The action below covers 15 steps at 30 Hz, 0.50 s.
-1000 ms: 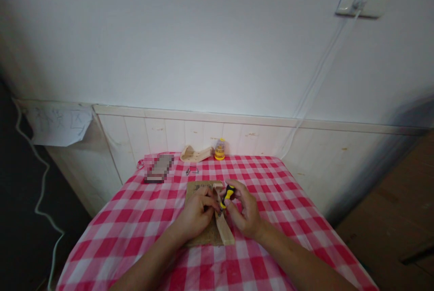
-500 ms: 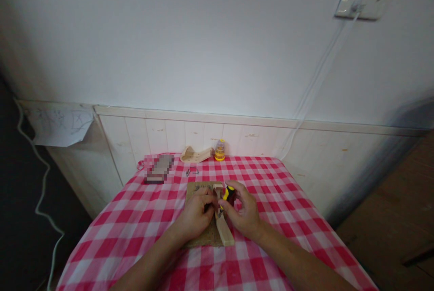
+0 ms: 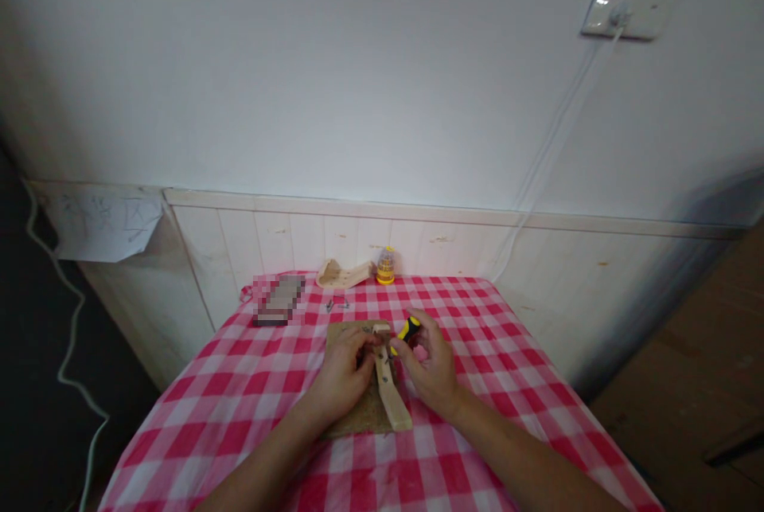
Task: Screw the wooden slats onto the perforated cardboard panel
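Observation:
In my right hand [image 3: 434, 361] is a screwdriver [image 3: 408, 332] with a yellow and black handle, held tilted, its tip end toward the wood. A pale wooden piece [image 3: 392, 404] with a narrow middle lies lengthwise on a brown board [image 3: 358, 421]; small dark spots, perhaps screws, show on it. My left hand [image 3: 346, 369] rests over the board, fingers bent and pinched together at the wooden piece's left side near its far end. Whether those fingertips hold a small part is too small to tell.
A curved wooden piece [image 3: 343, 275] and a yellow-capped clear container [image 3: 386, 266] stand at the back against the wall. Small metal parts [image 3: 337, 303] lie in front of them. A blurred-out flat object [image 3: 280, 301] is at the left. A red-and-white checked cloth [image 3: 489, 384] covers the table.
The screwdriver has lifted and tilted away from the wooden piece, uncovering more of its middle. My left fingers have shifted slightly toward the piece's far end.

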{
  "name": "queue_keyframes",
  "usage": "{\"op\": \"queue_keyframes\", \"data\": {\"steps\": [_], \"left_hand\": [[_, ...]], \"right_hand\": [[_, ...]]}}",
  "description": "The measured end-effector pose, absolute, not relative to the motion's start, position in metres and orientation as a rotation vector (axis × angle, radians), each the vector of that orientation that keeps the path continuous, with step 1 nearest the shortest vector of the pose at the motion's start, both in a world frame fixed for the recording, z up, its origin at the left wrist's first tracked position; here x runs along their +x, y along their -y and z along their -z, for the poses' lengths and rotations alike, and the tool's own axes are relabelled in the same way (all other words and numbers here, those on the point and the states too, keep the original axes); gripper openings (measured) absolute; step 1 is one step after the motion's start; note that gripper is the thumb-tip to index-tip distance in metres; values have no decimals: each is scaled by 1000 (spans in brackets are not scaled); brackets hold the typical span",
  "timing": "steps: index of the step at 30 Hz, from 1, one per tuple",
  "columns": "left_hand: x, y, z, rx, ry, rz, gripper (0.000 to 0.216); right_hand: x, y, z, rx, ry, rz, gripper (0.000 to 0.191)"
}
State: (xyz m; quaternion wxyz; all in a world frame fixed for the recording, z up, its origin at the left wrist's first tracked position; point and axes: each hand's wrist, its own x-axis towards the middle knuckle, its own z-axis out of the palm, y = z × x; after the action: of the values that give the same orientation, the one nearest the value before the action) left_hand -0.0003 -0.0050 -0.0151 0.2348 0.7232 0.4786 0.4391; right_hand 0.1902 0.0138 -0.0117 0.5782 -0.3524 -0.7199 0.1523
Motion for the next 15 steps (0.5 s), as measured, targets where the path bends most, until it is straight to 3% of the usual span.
{"op": "queue_keyframes", "data": {"steps": [15], "left_hand": [[1,7,11,2039,-1319,-1146,25]], "right_hand": [[188,-20,17,-797,1686,-480,44]]}}
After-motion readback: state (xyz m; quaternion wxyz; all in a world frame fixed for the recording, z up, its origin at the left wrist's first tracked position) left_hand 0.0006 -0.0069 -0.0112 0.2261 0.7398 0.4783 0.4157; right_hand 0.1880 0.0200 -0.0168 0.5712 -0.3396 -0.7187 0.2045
